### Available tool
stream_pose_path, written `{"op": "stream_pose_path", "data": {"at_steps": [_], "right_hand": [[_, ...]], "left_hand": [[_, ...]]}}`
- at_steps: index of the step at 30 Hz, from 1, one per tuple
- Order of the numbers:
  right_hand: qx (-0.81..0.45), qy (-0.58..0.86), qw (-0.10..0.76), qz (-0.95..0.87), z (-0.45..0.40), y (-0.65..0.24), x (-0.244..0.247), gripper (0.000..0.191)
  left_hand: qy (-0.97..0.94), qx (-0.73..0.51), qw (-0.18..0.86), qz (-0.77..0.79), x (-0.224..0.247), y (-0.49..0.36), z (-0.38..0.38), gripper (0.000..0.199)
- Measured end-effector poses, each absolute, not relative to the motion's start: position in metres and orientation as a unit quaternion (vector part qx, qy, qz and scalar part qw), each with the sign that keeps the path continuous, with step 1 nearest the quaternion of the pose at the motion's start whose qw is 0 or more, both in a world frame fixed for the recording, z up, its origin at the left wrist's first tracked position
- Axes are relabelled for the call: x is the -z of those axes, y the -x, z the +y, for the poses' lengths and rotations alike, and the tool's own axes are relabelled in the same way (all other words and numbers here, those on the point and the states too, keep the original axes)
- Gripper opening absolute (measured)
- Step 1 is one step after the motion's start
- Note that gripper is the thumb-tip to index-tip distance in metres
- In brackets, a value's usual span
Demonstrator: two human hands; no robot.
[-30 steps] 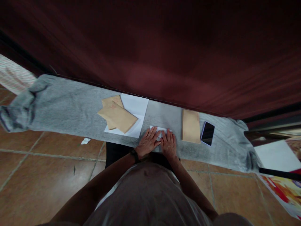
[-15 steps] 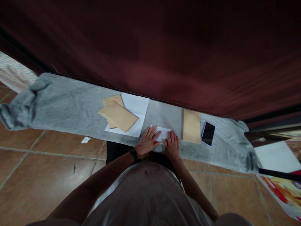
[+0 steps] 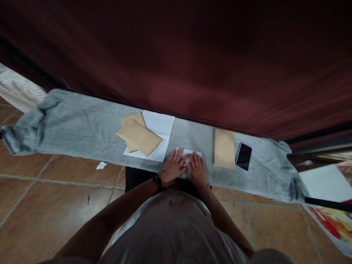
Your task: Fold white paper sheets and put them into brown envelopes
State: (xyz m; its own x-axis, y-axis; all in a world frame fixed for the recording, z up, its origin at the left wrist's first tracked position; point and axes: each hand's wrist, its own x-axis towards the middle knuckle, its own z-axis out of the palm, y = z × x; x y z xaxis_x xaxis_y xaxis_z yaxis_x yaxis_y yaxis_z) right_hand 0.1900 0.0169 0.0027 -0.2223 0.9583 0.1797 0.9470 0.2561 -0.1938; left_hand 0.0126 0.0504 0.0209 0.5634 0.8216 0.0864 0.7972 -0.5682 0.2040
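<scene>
A small piece of white paper (image 3: pixel 188 151), seemingly folded, lies on the grey cloth at the near edge. My left hand (image 3: pixel 172 167) presses flat on its left part, fingers stretched out. Flat on its right part rests my right hand (image 3: pixel 197 169), fingers extended, its thumb close to the left hand's fingertips. Both hands cover most of the paper. To the left, brown envelopes (image 3: pixel 141 137) lie crossed over larger white sheets (image 3: pixel 162 126). A neat stack of brown envelopes (image 3: pixel 224 148) sits to the right of my hands.
A phone (image 3: pixel 244 157) with a purple edge lies right of the stack. The grey cloth (image 3: pixel 82 124) covers a narrow bench against a dark red surface (image 3: pixel 176 84). A white scrap (image 3: pixel 101 165) is on the tiled floor. A black bar (image 3: pixel 327 204) sticks out at the right end.
My right hand has slid left across the paper, closer to my left hand. The left hand stays in place. The view has shifted slightly.
</scene>
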Motion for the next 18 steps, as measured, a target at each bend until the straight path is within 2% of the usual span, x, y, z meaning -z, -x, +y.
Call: {"op": "stream_pose_path", "data": {"at_steps": [18], "right_hand": [[-0.006, 0.663, 0.134, -0.737, 0.010, -0.222, 0.005, 0.056]], "left_hand": [[-0.848, -0.117, 0.065, 0.513, -0.009, -0.005, 0.053, 0.067]]}}
